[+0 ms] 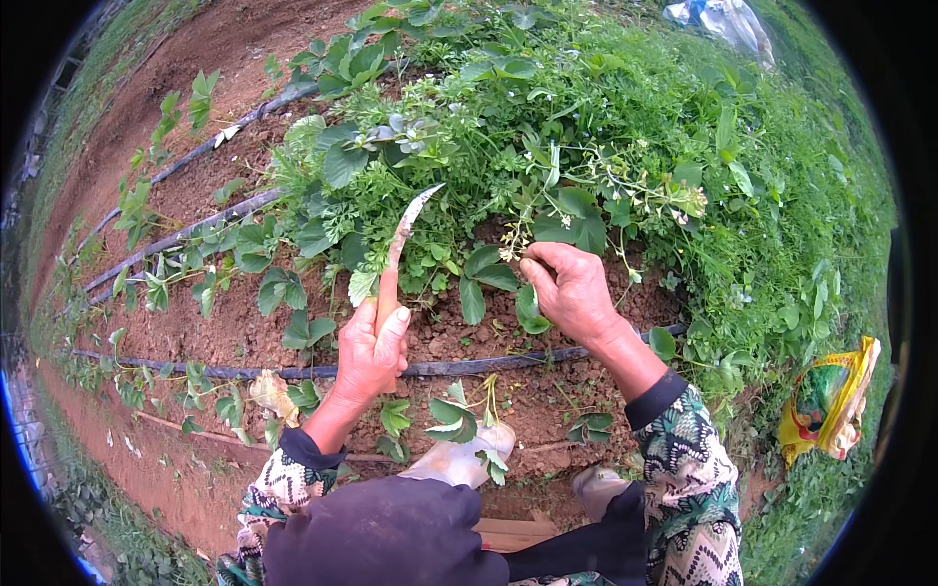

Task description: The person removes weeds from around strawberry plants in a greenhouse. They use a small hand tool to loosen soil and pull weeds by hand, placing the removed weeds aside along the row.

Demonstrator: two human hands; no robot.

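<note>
My left hand (372,351) grips the orange handle of a small sickle (399,242). Its curved blade, dull with soil, points up and away from me over the leaves. My right hand (570,289) is closed with thumb and forefinger together at the end of a pale-flowered weed (515,240), whose thin stems spread up and to the right. What lies inside that fist is hidden. Strawberry plants (492,275) with broad toothed leaves grow between the two hands. Dense feathery weeds (469,176) crowd around them on the far side.
A black drip hose (484,365) crosses the soil just below my hands; another hose (183,233) runs at left. My light-coloured boot (469,454) stands by strawberry leaves. To the right lies a yellow printed bag (828,403). White plastic sheeting (722,26) lies far off.
</note>
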